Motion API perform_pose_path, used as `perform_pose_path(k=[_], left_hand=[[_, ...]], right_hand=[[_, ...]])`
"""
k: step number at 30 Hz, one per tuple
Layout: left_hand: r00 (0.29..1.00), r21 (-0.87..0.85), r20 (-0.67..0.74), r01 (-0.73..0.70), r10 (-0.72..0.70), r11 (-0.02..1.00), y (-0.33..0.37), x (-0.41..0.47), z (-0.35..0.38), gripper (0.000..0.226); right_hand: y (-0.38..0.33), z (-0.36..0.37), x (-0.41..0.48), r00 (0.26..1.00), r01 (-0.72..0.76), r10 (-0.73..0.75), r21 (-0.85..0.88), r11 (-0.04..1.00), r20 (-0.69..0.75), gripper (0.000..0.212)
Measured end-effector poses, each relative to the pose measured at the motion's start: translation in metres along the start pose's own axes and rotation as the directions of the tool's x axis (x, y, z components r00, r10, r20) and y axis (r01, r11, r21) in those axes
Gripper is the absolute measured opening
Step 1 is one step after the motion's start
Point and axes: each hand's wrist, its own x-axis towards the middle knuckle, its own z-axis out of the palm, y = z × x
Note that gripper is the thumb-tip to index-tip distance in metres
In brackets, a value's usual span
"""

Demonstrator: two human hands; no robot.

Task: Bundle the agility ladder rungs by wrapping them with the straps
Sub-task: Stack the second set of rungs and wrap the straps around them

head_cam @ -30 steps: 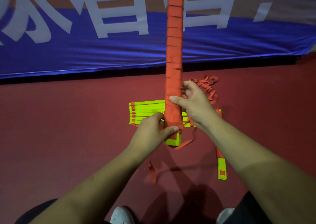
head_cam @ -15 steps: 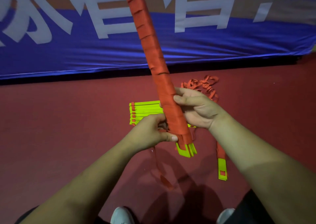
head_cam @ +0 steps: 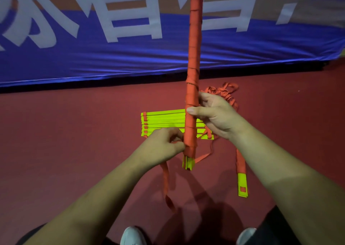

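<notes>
Standing upright between hands: wrapped bundle (head_cam: 193, 80), long axis vertical. Right hand (head_cam: 214, 116) grips it mid-low; left hand (head_cam: 164, 145), nearer its bottom, pinches strap (head_cam: 165, 177) end beside it.

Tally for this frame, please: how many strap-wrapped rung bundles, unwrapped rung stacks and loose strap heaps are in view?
Strap-wrapped rung bundles: 2, the held bundle and the floor bundle, which is partly hidden by the right arm
Unwrapped rung stack: 1
Loose strap heap: 1
Total: 4
</notes>
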Motion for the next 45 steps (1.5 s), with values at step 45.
perform_pose_path(k=[45], left_hand=[[0.929, -0.483, 0.318, -0.013, 0.189, 0.876, -0.008, -0.002, 0.005, 0.023]], right_hand=[[-0.021, -0.001, -0.010, 0.995, 0.068, -0.042, 0.309, 0.949, -0.090, 0.013]])
